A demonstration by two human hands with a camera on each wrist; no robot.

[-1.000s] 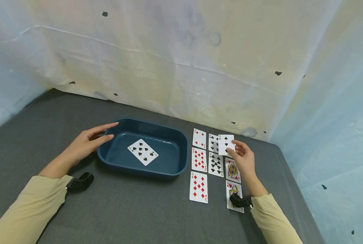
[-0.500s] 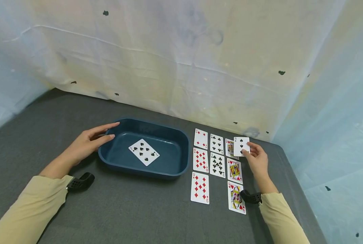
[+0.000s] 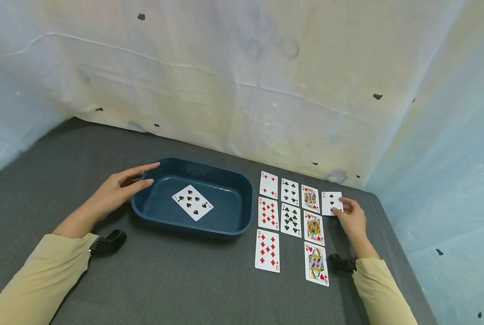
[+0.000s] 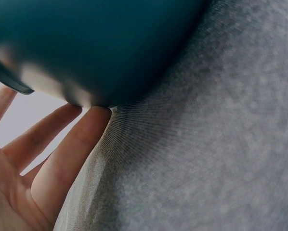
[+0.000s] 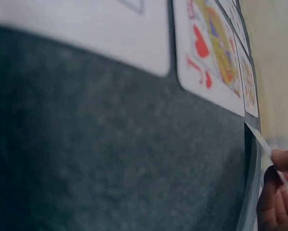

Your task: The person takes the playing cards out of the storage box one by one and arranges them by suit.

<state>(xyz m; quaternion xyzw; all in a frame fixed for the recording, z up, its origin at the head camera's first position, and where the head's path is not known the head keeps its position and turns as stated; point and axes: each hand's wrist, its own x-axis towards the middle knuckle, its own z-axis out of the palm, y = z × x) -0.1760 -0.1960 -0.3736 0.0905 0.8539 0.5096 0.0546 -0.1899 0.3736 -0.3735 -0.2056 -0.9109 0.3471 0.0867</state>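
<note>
In the head view my right hand (image 3: 352, 220) pinches a three of spades playing card (image 3: 330, 203) between thumb and fingers, at the right end of the far row. The right wrist view shows that card (image 5: 264, 142) nearly edge-on and tilted, its lower edge close to the table. My left hand (image 3: 114, 192) rests at the left end of a dark blue tray (image 3: 193, 229), thumb and forefinger over the rim. Straight fingers (image 4: 69, 156) touch the tray's outer wall in the left wrist view. Inside the tray a seven of spades (image 3: 193, 202) lies face up.
Face-up cards lie in columns right of the tray: diamonds, including the nine of diamonds (image 3: 267, 250); clubs, including the nine of clubs (image 3: 291, 220); and red court cards, including the jack of hearts (image 3: 314, 228). A pale cloth (image 3: 225, 81) hangs behind the grey-covered table (image 3: 185, 284).
The right hand has carried the three of spades rightward and slightly nearer, from over the clubs column, past the far court card, to beside it. The left hand stays on the tray.
</note>
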